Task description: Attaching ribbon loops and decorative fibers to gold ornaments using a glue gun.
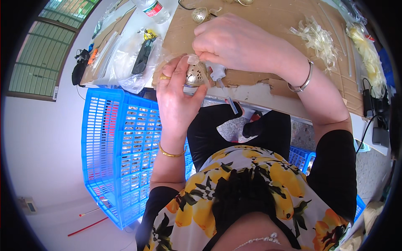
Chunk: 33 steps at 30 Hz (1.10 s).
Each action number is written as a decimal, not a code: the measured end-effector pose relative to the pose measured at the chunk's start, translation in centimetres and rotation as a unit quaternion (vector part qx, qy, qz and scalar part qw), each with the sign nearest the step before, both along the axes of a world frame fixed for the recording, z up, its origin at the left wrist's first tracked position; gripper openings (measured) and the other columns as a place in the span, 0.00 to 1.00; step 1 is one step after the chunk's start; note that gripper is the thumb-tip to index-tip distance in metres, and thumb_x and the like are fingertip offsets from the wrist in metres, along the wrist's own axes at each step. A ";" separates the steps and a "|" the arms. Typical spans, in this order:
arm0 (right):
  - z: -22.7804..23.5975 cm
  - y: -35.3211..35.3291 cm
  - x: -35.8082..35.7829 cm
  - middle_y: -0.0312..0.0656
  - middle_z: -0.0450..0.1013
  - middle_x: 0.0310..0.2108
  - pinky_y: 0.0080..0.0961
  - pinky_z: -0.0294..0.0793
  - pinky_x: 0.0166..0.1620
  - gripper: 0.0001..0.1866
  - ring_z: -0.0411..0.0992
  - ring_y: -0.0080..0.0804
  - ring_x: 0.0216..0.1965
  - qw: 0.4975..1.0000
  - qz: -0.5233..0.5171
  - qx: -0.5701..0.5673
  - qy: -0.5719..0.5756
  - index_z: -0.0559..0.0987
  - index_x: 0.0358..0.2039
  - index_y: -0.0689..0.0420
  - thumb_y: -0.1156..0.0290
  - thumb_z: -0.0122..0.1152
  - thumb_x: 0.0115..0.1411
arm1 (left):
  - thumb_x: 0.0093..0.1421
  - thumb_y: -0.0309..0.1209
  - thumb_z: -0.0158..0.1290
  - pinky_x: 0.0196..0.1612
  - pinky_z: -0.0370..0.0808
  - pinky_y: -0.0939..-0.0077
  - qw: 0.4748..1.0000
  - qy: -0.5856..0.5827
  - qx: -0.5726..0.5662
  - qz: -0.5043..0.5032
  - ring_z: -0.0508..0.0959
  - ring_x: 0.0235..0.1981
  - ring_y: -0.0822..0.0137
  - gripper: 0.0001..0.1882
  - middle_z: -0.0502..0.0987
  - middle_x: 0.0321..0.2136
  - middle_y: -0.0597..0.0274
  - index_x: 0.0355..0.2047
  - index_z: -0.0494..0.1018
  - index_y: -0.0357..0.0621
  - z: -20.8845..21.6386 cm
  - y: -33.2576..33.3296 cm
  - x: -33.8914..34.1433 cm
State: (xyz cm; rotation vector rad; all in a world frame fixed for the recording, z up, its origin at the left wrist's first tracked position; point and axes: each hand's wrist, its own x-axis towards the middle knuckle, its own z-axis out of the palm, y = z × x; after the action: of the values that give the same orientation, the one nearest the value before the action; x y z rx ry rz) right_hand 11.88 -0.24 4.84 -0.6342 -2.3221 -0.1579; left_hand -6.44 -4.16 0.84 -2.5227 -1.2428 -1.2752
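Observation:
My left hand (178, 94) grips a small gold openwork metal ball (196, 74) at the near edge of the cardboard-covered table (259, 25). My right hand (234, 42) is bent over the ball's top, fingertips pinching a small clear plastic piece (193, 59) against it. A white glue gun (217, 73) lies just under my right hand, its nozzle pointing down past the table edge. Another gold ball (200, 14) sits farther back on the cardboard.
A blue slotted plastic crate (106, 142) stands at my left, holding several shiny pieces. Clear plastic bags (134, 58), a plastic bottle (155, 9) and dark tools lie at the table's left. Piles of pale plastic strips (320, 39) and yellow pieces (368, 54) lie at the right, beside black cables (372, 104).

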 end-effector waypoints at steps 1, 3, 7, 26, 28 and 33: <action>0.0 0.0 -0.1 0.44 0.61 0.17 0.35 0.65 0.29 0.11 0.65 0.42 0.23 1.000 0.003 0.001 0.006 0.67 0.15 0.63 0.72 0.56 0.47 | 0.32 0.23 0.64 0.41 0.71 0.66 1.000 0.000 -0.010 0.002 0.73 0.39 0.53 0.29 0.73 0.38 0.53 0.39 0.70 0.36 -0.1 0.0 -0.1; 0.0 0.0 -0.2 0.44 0.61 0.17 0.35 0.65 0.28 0.11 0.65 0.42 0.23 1.000 0.005 0.002 0.013 0.67 0.14 0.63 0.72 0.57 0.46 | 0.32 0.23 0.64 0.41 0.71 0.65 1.000 0.000 -0.010 0.007 0.73 0.39 0.54 0.29 0.72 0.38 0.53 0.39 0.70 0.37 0.0 -0.2 0.0; -0.1 0.0 -0.4 0.43 0.61 0.16 0.34 0.63 0.26 0.11 0.64 0.41 0.22 1.000 -0.007 -0.007 0.017 0.66 0.14 0.62 0.73 0.57 0.45 | 0.32 0.22 0.64 0.42 0.70 0.66 1.000 -0.014 -0.004 0.000 0.73 0.39 0.54 0.28 0.72 0.38 0.54 0.39 0.70 0.38 0.0 -0.2 0.1; 0.3 -0.4 -1.4 0.37 0.66 0.27 0.29 0.66 0.35 0.07 0.67 0.34 0.31 0.992 0.039 0.053 0.111 0.77 0.25 0.57 0.78 0.52 0.43 | 0.38 0.12 0.61 0.50 0.71 0.71 0.882 -0.395 -0.176 -0.186 0.67 0.50 0.64 0.34 0.56 0.55 0.55 0.49 0.65 0.37 -1.7 1.6 -1.8; -0.1 -0.3 -1.5 0.37 0.66 0.29 0.29 0.65 0.37 0.11 0.66 0.33 0.33 0.994 0.038 0.056 0.087 0.77 0.29 0.57 0.78 0.52 0.42 | 0.37 0.12 0.60 0.50 0.72 0.72 0.898 -0.379 -0.138 -0.174 0.66 0.51 0.63 0.34 0.55 0.55 0.55 0.48 0.66 0.38 -1.6 1.7 -1.8; -0.4 -0.4 -1.7 0.38 0.66 0.33 0.30 0.63 0.42 0.17 0.65 0.34 0.36 0.998 0.029 0.030 0.048 0.77 0.34 0.56 0.80 0.52 0.40 | 0.36 0.13 0.61 0.49 0.72 0.72 0.925 -0.343 -0.090 -0.139 0.67 0.50 0.62 0.33 0.55 0.55 0.53 0.47 0.66 0.37 -1.4 1.4 -1.5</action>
State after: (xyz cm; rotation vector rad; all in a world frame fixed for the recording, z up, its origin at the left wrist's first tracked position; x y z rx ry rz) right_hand 10.15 -0.63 4.49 -0.5325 -2.2330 -0.1654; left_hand -7.97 -2.72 -0.56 -2.5189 -1.1422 -2.3595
